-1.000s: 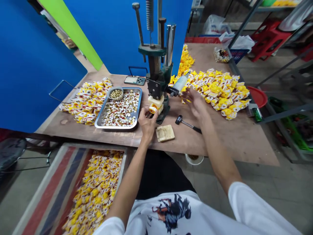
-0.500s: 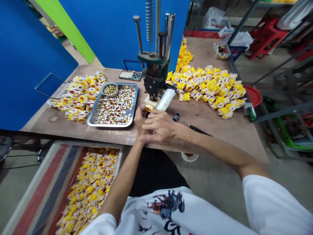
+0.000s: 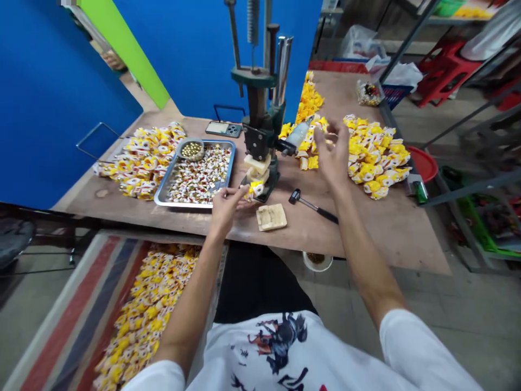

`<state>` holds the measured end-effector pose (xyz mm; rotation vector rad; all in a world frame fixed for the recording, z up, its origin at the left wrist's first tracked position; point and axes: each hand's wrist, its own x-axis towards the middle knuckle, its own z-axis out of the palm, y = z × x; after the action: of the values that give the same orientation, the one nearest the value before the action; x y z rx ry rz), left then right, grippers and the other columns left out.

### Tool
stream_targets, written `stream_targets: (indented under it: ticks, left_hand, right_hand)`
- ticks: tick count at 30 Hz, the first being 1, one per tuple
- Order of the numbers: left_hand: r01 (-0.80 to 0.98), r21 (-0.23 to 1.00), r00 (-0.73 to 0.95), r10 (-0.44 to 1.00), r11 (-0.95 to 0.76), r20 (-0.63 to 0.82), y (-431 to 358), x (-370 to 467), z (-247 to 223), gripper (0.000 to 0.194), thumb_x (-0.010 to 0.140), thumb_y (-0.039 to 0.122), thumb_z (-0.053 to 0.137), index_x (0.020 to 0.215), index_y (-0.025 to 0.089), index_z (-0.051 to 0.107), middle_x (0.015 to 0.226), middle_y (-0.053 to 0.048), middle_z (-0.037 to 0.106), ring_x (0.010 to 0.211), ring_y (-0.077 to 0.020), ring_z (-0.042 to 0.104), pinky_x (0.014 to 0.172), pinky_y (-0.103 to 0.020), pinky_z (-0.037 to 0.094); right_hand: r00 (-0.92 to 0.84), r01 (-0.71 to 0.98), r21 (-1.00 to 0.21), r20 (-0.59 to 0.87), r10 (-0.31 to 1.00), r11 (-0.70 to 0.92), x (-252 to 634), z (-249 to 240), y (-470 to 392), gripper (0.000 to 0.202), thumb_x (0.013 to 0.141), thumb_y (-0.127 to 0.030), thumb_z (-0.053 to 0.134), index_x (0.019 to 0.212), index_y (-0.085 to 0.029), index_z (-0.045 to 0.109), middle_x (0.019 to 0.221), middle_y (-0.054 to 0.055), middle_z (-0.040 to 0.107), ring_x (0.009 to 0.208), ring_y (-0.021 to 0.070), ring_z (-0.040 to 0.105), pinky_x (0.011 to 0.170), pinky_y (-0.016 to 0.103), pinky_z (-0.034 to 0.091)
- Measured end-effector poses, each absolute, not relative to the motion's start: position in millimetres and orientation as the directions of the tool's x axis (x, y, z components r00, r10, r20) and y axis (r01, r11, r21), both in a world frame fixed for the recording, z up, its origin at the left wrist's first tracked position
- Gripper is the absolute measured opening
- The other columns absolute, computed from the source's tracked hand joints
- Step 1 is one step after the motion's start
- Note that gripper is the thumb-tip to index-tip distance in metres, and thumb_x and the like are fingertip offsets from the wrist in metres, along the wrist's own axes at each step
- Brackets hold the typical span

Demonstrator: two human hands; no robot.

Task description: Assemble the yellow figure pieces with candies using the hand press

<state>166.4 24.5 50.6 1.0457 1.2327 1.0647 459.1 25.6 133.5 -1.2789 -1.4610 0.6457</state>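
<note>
My left hand [image 3: 226, 209] pinches a small yellow-and-white piece [image 3: 255, 189] at the base of the hand press [image 3: 256, 133]. Raised beside the wrapped press handle [image 3: 300, 133], my right hand [image 3: 334, 152] has its fingers apart and holds nothing. A pale square block [image 3: 271, 217] lies on the table in front of the press. Left of the press, a metal tray [image 3: 233, 163] holds many small parts and a bowl of gold beads [image 3: 191, 150].
Piles of yellow-and-white pieces lie at left [image 3: 146, 157] and right [image 3: 372, 155]. A hammer [image 3: 313, 207] rests right of the block. A phone [image 3: 223, 128] sits behind the tray. Below the table edge is a box of yellow pieces [image 3: 150, 309].
My hands have parted. The right one has moved up and right and opened; the left has shifted slightly left. The press handle has swung up, and the pale block now shows on the table.
</note>
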Motion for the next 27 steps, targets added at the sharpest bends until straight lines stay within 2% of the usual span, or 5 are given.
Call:
stream_targets:
  ticks: [3, 6, 17, 23, 27]
  left_hand:
    - [-0.106, 0.898, 0.289, 0.877, 0.428, -0.384, 4, 149, 56, 0.05, 0.081, 0.059, 0.095, 0.086, 0.021, 0.063, 0.082, -0.009, 0.078, 0.073, -0.0229, 0.081, 0.077, -0.041, 0.074]
    - [-0.017, 0.85, 0.426, 0.773, 0.526, -0.47, -11, 146, 60, 0.054, 0.084, 0.066, 0.091, 0.091, 0.019, 0.066, 0.078, -0.01, 0.079, 0.066, -0.0233, 0.08, 0.067, -0.036, 0.072]
    - [0.129, 0.905, 0.563, 0.722, 0.404, -0.403, -20, 160, 26, 0.067, 0.079, 0.077, 0.088, 0.092, 0.026, 0.046, 0.068, -0.008, 0.078, 0.043, -0.0196, 0.067, 0.039, -0.025, 0.047]
    - [0.327, 0.944, 0.157, 0.983, 0.041, -0.097, 50, 107, 50, 0.039, 0.097, 0.062, 0.072, 0.099, 0.024, 0.064, 0.067, -0.003, 0.071, 0.05, -0.021, 0.063, 0.054, -0.035, 0.051]
    - [0.68, 0.689, 0.141, 0.967, -0.251, 0.213, 120, 69, 52, 0.021, 0.087, 0.039, 0.081, 0.079, 0.022, 0.07, 0.085, -0.008, 0.07, 0.084, -0.0268, 0.068, 0.09, -0.042, 0.057]
  right_hand:
    - [-0.016, 0.438, -0.82, 0.404, 0.915, 0.369, 415, 90, -49, 0.065, 0.1, -0.066, 0.076, 0.154, -0.034, 0.057, 0.158, 0.01, 0.055, 0.137, 0.0306, 0.059, 0.114, 0.049, 0.054]
    - [-0.216, 0.419, -0.815, 0.339, 0.915, 0.401, 387, 65, -83, 0.043, 0.107, -0.053, 0.071, 0.144, -0.031, 0.068, 0.144, 0.01, 0.066, 0.134, 0.0305, 0.064, 0.117, 0.049, 0.053]
    - [-0.166, 0.532, -0.803, 0.21, 0.964, 0.267, 399, 15, -81, 0.035, 0.104, -0.047, 0.074, 0.136, -0.033, 0.078, 0.13, 0.01, 0.068, 0.129, 0.0315, 0.064, 0.118, 0.052, 0.052]
    - [0.004, 0.513, -0.834, 0.24, 0.971, 0.204, 424, 29, -77, 0.046, 0.105, -0.052, 0.071, 0.147, -0.035, 0.071, 0.14, 0.011, 0.065, 0.129, 0.0313, 0.067, 0.115, 0.051, 0.058]
    - [0.119, 0.535, -0.832, 0.244, 0.962, 0.145, 432, 25, -75, 0.036, 0.106, -0.054, 0.068, 0.132, -0.031, 0.078, 0.129, 0.011, 0.069, 0.117, 0.03, 0.07, 0.103, 0.049, 0.063]
